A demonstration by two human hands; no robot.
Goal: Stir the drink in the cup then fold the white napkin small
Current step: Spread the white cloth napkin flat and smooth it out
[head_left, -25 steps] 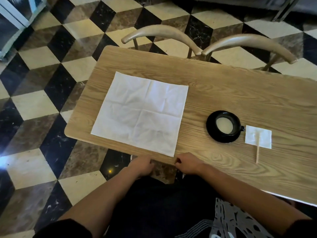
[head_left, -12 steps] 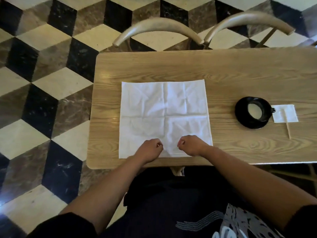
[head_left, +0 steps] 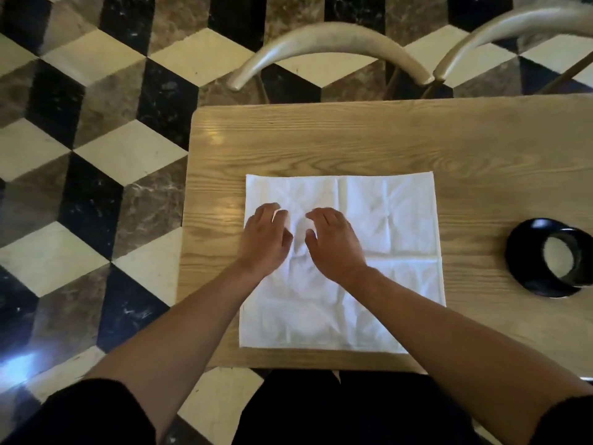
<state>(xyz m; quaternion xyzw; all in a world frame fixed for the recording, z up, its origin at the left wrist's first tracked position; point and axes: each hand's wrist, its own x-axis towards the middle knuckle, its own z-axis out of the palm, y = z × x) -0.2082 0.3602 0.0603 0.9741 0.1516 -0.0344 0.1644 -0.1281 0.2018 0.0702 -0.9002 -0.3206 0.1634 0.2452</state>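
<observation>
Two hands rest flat on the white napkin [head_left: 369, 236], which lies spread open on the wooden counter [head_left: 321, 139], square to its near edge and close to its left end. The left hand [head_left: 264, 240] and right hand [head_left: 335, 244] sit side by side near the cloth's middle, palms down, each grip apart with fingers spread and nothing pinched between them. Creases already cross the napkin (a grid of old folds), so a new fold may wander along one of those lines and come out crooked unless the edges are matched by eye. Pressing from the middle could also push a ridge of slack outward and leave the sheet bunched. Well apart to the right stands the black cup [head_left: 555, 258] on its saucer, pale drink visible inside and partly cut off by the frame edge; no stirrer is in view, and I cannot tell whether the drink has been stirred. A wide sweep of the right forearm toward that side could knock the cup and spill onto the cloth. Beyond the counter two chair backs [head_left: 330, 36] stand over the chequered floor [head_left: 96, 155].
</observation>
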